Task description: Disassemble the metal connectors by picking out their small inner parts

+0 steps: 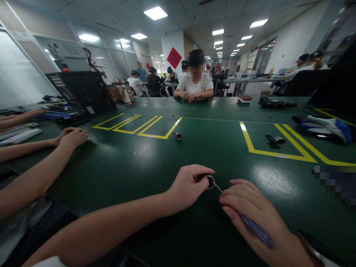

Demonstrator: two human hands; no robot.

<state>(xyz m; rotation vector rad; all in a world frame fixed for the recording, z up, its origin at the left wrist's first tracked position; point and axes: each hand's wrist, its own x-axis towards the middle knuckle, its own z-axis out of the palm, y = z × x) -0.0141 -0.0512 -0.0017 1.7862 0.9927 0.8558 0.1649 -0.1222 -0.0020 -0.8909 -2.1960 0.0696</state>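
My left hand (190,187) is closed around a small dark cylindrical part with a metal ring-shaped rim (213,182); most of it is hidden by the fingers. In my right hand (254,202) is a screwdriver (256,229) with a purplish-blue handle and a thin metal shaft. Its shaft points up and left, and the far end reaches the ring's opening. Whether the tip touches the inside cannot be made out. Both hands are just above the green table (119,185).
Small dark metal fittings lie ahead at centre (177,135) and right (275,139). Yellow tape (152,136) marks the table. A dark power tool (276,102) and blue-white tools (328,128) lie at right. A co-worker's hands (72,136) are at left; another person (194,87) sits opposite.
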